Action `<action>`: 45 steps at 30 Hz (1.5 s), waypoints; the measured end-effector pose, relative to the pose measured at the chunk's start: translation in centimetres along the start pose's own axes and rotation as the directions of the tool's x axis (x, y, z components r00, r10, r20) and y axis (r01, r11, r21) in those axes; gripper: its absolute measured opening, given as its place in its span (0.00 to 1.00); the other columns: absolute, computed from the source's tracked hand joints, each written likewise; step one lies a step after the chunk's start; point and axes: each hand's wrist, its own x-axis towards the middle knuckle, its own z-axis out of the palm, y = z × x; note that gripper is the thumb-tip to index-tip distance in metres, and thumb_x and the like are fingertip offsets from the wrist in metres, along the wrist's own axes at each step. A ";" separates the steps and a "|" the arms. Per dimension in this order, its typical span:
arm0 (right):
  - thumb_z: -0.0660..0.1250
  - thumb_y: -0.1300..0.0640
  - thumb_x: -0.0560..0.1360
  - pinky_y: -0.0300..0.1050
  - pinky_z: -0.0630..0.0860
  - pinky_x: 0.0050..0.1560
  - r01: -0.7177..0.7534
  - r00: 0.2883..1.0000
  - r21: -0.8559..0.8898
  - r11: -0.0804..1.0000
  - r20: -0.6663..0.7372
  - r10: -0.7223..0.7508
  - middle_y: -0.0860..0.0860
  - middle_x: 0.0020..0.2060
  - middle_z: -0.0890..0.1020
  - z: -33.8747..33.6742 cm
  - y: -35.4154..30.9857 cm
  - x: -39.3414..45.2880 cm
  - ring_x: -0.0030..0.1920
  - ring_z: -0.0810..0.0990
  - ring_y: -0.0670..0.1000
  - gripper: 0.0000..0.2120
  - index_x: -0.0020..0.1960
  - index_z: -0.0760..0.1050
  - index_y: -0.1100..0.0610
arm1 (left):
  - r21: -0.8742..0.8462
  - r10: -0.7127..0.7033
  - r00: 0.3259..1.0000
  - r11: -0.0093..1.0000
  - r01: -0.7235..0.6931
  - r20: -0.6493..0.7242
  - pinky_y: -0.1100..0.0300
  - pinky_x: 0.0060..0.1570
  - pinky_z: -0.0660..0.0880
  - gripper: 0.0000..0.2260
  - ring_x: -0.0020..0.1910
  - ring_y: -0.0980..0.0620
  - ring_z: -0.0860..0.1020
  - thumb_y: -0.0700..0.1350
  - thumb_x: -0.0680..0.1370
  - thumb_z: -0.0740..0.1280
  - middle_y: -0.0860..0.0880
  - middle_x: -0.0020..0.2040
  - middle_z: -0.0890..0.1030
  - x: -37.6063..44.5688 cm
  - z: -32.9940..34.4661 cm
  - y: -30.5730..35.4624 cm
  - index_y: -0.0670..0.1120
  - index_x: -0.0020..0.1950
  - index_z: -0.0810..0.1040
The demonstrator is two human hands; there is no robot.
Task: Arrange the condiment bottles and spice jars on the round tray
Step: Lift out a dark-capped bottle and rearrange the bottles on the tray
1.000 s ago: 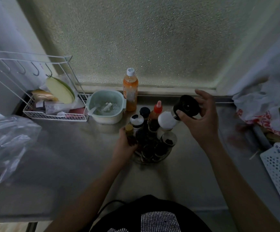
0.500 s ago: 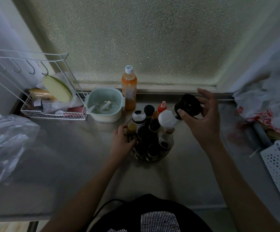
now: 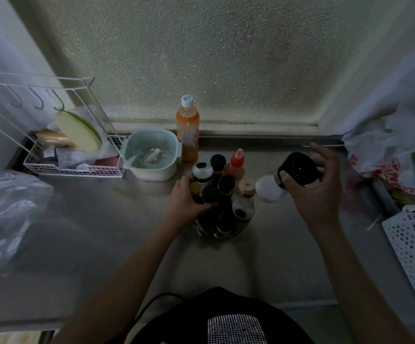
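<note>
My right hand [image 3: 310, 184] has the shaker [image 3: 284, 178] lifted off the counter [image 3: 102, 232], thumb and fingers curled round its black cap, with the white body tipped over toward the left so that it hangs just beside the cluster of bottles on the round tray [image 3: 222, 233]. My left hand [image 3: 186, 199] is on the near-left side of that cluster, fingers wrapped round a small dark bottle [image 3: 210, 193], I think to steady the group or nudge a gap open. The shaker looks light and rigid to me, probably plastic, and the cap is the widest part, so a grip there is secure only if the cap is screwed on tight; I would sooner take it lower, round the white body, before setting it down upright. The tray is crowded: a red-tipped sauce bottle [image 3: 237, 163] sits on the far side between my hands, a cork-topped glass bottle [image 3: 246, 197] stands closest to the shaker, and tall dark bottles fill the middle. Those are narrow and top-heavy, and some look like glass, so a knock from the shaker could topple them. Beyond my left hand a tall orange bottle [image 3: 187, 135] stands on the counter, off the tray, beside a pale green strainer bowl [image 3: 151, 155]. Whether any free spot remains on the tray I cannot tell.
</note>
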 end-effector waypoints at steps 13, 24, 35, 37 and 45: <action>0.78 0.60 0.62 0.41 0.67 0.50 -0.245 0.952 -0.201 0.948 0.134 0.275 0.51 0.53 0.75 1.8 5.4 -3.3 0.56 0.75 0.54 0.34 0.64 0.68 0.52 | 0.040 0.083 0.997 0.996 -0.083 0.003 0.60 0.53 0.71 0.23 0.52 0.53 0.72 0.49 0.63 0.78 0.52 0.51 0.70 0.4 -0.1 0.6 0.49 0.55 0.77; 0.77 0.56 0.63 0.29 0.67 0.46 0.035 0.999 -0.122 0.992 -0.034 -0.040 0.52 0.58 0.75 0.7 -1.9 -0.8 0.55 0.75 0.49 0.32 0.65 0.68 0.50 | 0.093 0.117 0.991 0.990 -0.110 -0.070 0.53 0.48 0.74 0.17 0.48 0.47 0.74 0.43 0.68 0.74 0.42 0.51 0.73 -0.1 -0.7 -0.5 0.40 0.53 0.73; 0.77 0.56 0.63 0.43 0.74 0.48 0.064 0.996 0.002 0.998 0.059 -0.064 0.40 0.47 0.73 2.6 -4.9 -0.6 0.50 0.76 0.48 0.34 0.65 0.67 0.48 | 0.204 0.146 0.916 0.950 -0.235 0.374 0.63 0.42 0.67 0.22 0.48 0.51 0.71 0.39 0.66 0.74 0.48 0.52 0.71 -0.1 -4.3 -0.1 0.45 0.57 0.73; 0.77 0.57 0.63 0.44 0.76 0.47 0.066 0.994 0.015 0.998 0.086 -0.067 0.38 0.46 0.73 3.0 -5.2 -0.8 0.49 0.77 0.48 0.34 0.65 0.67 0.48 | 0.137 0.093 0.892 0.976 -0.169 0.441 0.61 0.47 0.72 0.23 0.51 0.49 0.74 0.42 0.65 0.71 0.48 0.54 0.72 -0.2 -4.4 -0.1 0.50 0.58 0.72; 0.78 0.51 0.62 0.25 0.70 0.47 0.077 0.956 0.078 0.994 0.276 -0.096 0.37 0.48 0.73 5.8 -7.5 -1.1 0.50 0.75 0.35 0.36 0.66 0.65 0.45 | -0.275 0.221 0.962 0.946 -0.172 0.161 0.55 0.64 0.68 0.34 0.66 0.54 0.69 0.57 0.65 0.70 0.51 0.66 0.70 -2.2 -5.3 4.7 0.53 0.68 0.65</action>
